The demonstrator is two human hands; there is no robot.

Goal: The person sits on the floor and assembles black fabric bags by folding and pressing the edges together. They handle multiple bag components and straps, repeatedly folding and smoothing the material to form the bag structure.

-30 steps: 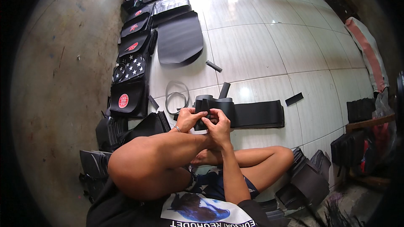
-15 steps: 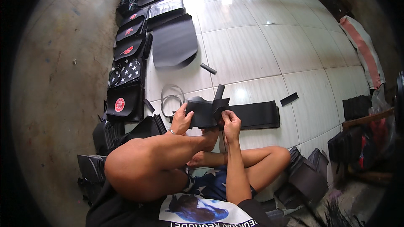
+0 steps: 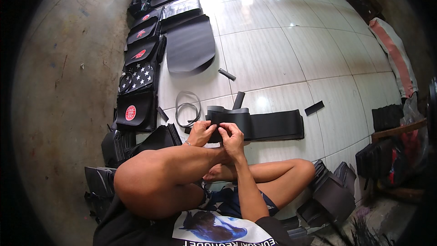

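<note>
In front of my crossed legs I hold a black leather-like strip [image 3: 237,120], bent over so that its far edge curls up. My left hand [image 3: 199,134] pinches its left part, thumb and fingers pressed together. Close beside it, my right hand [image 3: 233,140] pinches the same strip, with the fingertips of both hands almost meeting. Under the strip's right side lies a stack of long black strips [image 3: 277,125] on the tiles. A small dark rolled piece [image 3: 238,100] sticks out just beyond the strip. Left of this rests a coiled grey band [image 3: 187,105].
Stacks of black flaps with red emblems [image 3: 131,113] line the left wall. A large rounded black sheet [image 3: 191,45] lies beside them. Small black scraps [image 3: 314,108] are scattered on the tiles. More black pieces [image 3: 334,196] are piled by my right knee, near a wooden stand [image 3: 399,129].
My right hand has moved left, close to my left hand. The strip's raised right end has folded over leftward and down, and now lies lower and flatter.
</note>
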